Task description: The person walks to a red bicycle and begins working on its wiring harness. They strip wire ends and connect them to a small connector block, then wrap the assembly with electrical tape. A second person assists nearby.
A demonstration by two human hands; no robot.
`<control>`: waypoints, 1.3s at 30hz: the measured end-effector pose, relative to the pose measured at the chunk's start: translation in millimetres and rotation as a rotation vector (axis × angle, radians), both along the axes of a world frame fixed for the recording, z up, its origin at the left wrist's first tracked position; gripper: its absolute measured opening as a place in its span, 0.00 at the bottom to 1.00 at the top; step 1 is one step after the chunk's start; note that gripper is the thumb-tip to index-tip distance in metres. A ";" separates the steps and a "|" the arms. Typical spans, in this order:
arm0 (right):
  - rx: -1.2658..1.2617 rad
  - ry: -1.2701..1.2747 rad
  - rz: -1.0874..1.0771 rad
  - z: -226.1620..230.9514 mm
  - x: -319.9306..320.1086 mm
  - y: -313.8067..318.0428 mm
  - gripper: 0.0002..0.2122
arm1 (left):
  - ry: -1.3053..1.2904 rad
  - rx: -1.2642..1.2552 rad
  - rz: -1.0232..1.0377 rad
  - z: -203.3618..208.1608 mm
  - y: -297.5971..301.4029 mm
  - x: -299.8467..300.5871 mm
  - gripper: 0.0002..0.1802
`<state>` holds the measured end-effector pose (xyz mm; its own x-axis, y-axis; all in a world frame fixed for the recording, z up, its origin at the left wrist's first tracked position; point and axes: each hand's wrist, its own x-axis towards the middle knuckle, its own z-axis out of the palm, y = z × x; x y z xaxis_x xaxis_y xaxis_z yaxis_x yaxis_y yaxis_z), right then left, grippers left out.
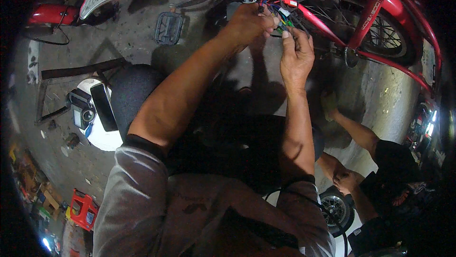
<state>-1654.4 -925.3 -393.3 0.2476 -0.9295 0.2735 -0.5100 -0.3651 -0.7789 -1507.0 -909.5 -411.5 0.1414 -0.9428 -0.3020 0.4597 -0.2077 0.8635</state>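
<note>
Both hands raised together at the wire bundle [283,13], which fans out at and just beyond the fingertips, against the red frame [319,23]. Left hand [253,20]: fingers curled, tips pinching strands of the bundle; exact strand cannot be told. Right hand [298,58]: just beside the left, thumb and fingertips drawn together on the bundle near its green strands; exact strand likewise unclear. Red connector [290,3] sits among the wires, beyond the right fingertips. Spoked wheel [384,38] lies to the right of both hands, behind the frame tubes. Grey pedal [169,28] is left of the left hand, apart from it. Farther left and nearer the body, a dark phone [103,107] rests on a round white surface [105,140]. Co-worker's hand [346,181]: well apart, nearer the body and to the right of the right hand.
</note>
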 end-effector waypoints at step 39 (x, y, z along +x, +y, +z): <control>-0.052 0.019 -0.075 -4.6 5.6 7.9 0.06 | 0.128 0.042 0.019 2.5 -1.3 -3.5 0.11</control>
